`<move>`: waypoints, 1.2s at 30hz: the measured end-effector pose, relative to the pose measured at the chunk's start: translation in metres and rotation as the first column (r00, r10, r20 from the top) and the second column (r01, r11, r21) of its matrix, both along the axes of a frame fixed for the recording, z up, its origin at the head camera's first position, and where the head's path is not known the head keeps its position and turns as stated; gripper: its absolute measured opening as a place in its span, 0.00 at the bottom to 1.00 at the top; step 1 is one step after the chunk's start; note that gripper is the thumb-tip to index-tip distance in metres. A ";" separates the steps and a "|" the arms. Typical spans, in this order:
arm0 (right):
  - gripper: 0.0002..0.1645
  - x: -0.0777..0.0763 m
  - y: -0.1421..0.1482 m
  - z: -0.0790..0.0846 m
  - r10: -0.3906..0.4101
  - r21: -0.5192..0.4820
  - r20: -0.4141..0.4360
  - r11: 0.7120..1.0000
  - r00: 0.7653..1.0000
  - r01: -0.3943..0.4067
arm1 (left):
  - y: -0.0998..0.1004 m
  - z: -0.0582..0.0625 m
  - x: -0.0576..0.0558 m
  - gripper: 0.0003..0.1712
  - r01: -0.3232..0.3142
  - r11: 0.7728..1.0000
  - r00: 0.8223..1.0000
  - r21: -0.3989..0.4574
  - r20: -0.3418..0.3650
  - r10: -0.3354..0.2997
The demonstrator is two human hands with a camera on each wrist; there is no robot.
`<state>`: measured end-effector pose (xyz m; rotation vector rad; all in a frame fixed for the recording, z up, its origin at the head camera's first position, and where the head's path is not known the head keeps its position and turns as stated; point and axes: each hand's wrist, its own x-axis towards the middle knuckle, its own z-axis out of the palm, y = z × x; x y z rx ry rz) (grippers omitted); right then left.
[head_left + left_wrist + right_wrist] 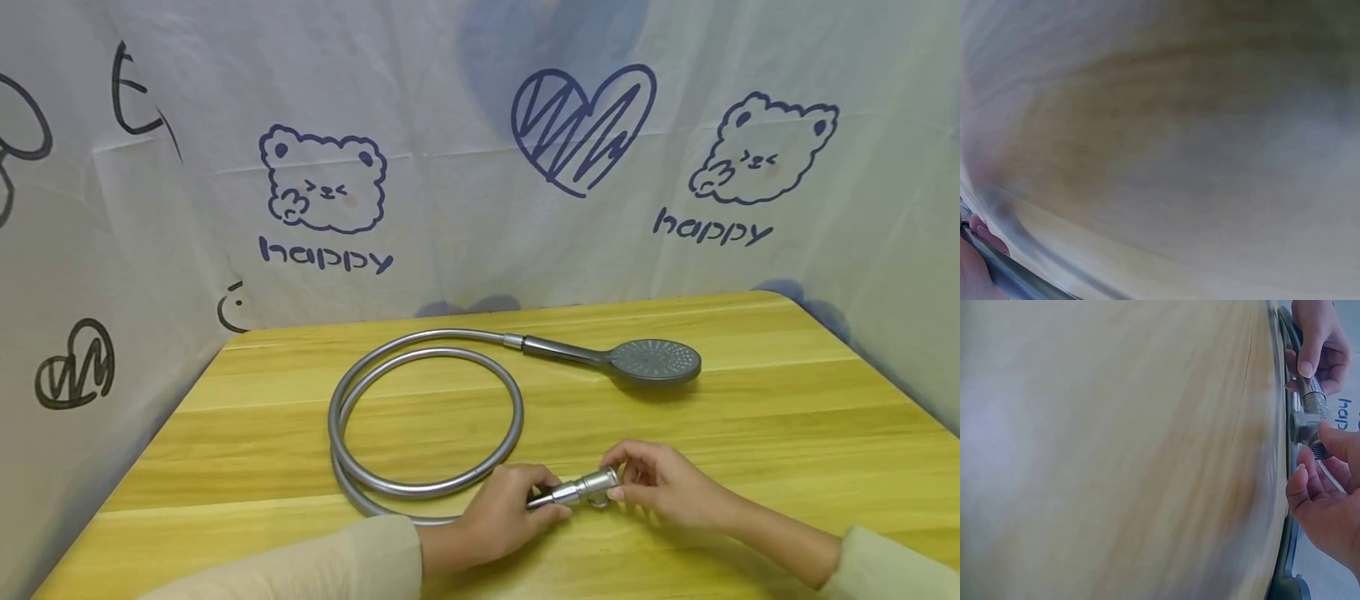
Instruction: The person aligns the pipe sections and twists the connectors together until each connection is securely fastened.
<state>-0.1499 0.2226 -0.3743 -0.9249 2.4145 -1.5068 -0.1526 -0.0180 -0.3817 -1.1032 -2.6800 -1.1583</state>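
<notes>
A grey shower hose (431,489) lies in loops on the table. My left hand (506,512) grips it just behind its metal end nut (566,492). Joined to that nut is a short silvery pipe fitting (597,482), and my right hand (667,483) pinches its far end between thumb and fingers. From the right wrist, the fitting (1307,425) displays a side port and a threaded end beside the right thumb. Only a strip of hose (1013,275) and some fingertips appear in the left wrist view's lower corner.
Toward the back right lies a dark grey shower head (652,362), face up, its handle (562,350) attached to the hose's other end. The wood-patterned table (247,433) is bordered by white printed cloth (450,208) at the back and sides.
</notes>
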 end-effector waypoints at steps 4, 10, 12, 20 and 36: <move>0.17 0.000 0.000 0.001 -0.002 -0.004 0.005 1.000 1.000 0.002 | 0.000 0.000 0.000 0.09 -0.003 1.000 1.000 0.001 0.006 0.003; 0.15 0.000 -0.001 0.001 -0.011 -0.010 0.020 1.000 1.000 0.012 | 0.000 0.000 0.000 0.09 -0.003 1.000 1.000 0.003 0.011 0.003; 0.14 -0.001 -0.001 0.000 -0.008 -0.012 0.032 1.000 0.999 0.008 | 0.000 0.000 0.000 0.09 -0.005 1.000 1.000 0.001 0.009 0.005; 0.11 -0.003 -0.002 -0.001 0.024 -0.030 0.075 0.999 0.997 -0.022 | 0.000 0.001 0.000 0.09 -0.009 1.000 1.000 -0.006 0.014 0.009; 0.15 -0.002 -0.003 0.001 -0.003 -0.028 0.172 1.000 0.985 0.008 | 0.000 0.002 0.000 0.09 0.002 1.000 1.000 -0.013 0.022 -0.002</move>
